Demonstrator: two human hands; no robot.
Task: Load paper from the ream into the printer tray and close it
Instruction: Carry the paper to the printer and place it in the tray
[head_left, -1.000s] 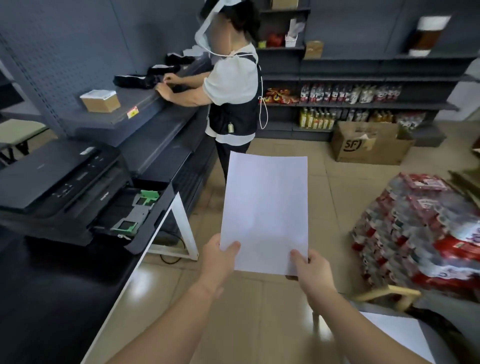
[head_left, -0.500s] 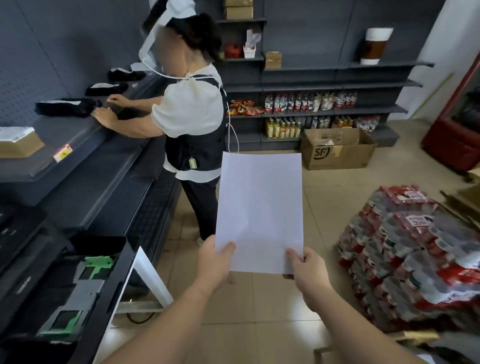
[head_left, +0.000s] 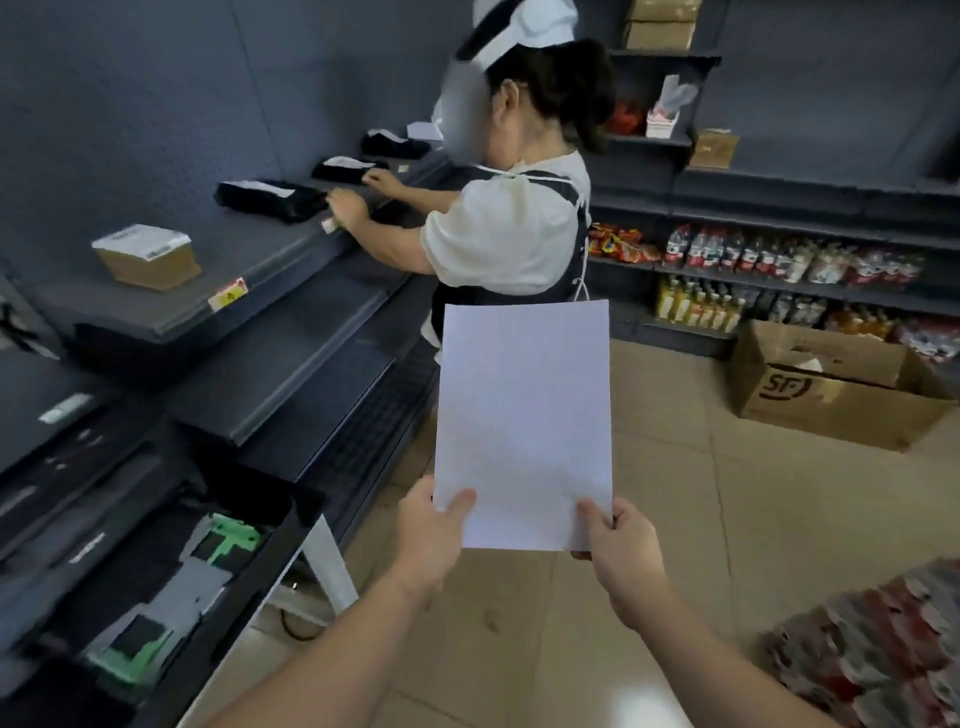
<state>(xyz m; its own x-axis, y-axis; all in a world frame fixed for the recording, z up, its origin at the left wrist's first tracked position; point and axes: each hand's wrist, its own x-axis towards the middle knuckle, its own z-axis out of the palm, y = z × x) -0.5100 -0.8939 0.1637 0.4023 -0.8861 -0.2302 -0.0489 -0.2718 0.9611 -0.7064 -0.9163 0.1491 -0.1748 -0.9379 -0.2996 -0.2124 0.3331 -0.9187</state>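
I hold a white sheaf of paper (head_left: 523, 421) upright in front of me, over the floor. My left hand (head_left: 428, 535) pinches its lower left corner and my right hand (head_left: 621, 551) grips its lower right corner. The black printer (head_left: 62, 493) sits at the left edge on a dark counter. Its paper tray (head_left: 171, 587) is pulled open toward me, showing grey metal and green guides with no paper in it. The paper is to the right of the tray and apart from it. The ream is out of view.
A person in a white top and dark apron (head_left: 511, 234) stands just beyond the paper, handling black items on the grey shelving (head_left: 291, 322). A cardboard box (head_left: 836, 384) sits on the floor at right. Shrink-wrapped bottle packs (head_left: 872, 649) lie at lower right.
The view has swung back left, bringing the printer and open tray further into sight. Both hands keep the same grip on the paper, still held upright.
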